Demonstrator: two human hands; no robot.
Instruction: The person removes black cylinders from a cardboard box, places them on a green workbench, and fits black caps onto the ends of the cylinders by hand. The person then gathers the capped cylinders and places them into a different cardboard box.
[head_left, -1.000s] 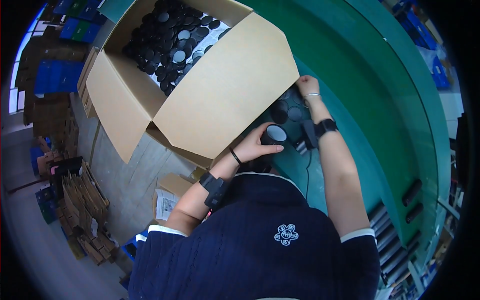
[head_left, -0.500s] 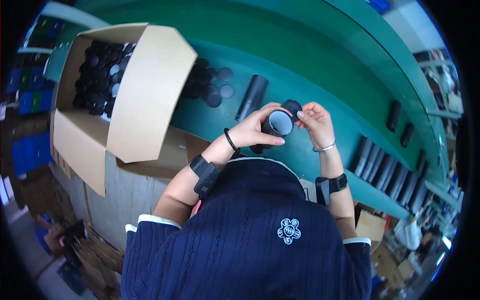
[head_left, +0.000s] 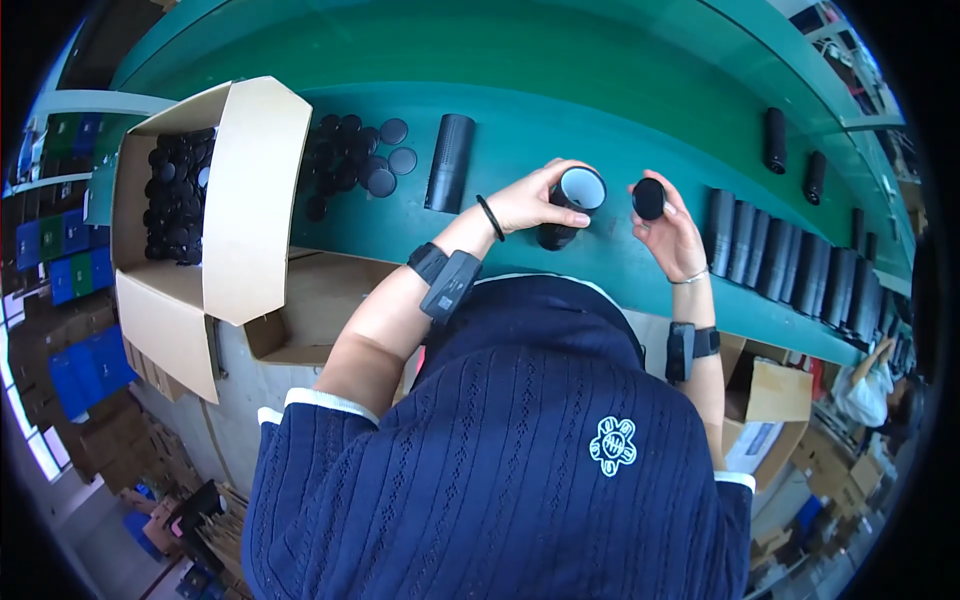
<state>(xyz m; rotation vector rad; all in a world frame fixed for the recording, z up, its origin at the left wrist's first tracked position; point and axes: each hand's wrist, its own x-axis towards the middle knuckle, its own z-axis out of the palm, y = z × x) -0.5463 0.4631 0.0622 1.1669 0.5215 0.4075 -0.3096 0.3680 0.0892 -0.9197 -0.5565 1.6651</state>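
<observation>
The green worktop (head_left: pixel 500 250) runs across the view, strewn with loose black caps (head_left: pixel 380 182) beside an open carton (head_left: pixel 255 200) and lined with a row of dark tubes (head_left: pixel 781 260) at the right. Above it — near its front edge — the left hand (head_left: pixel 535 205) grasps an open black tube (head_left: pixel 557 236); the right hand (head_left: pixel 672 232) pinches a round black lid (head_left: pixel 648 199), apart from the tube. Blue crates (head_left: pixel 90 370) stand at the room's left.

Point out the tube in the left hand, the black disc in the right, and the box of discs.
Tube (head_left: pixel 583 189), head view: its pale inside.
Black disc (head_left: pixel 649 199), head view: middle of its face.
Box (head_left: pixel 256 200), head view: its large flap.
</observation>
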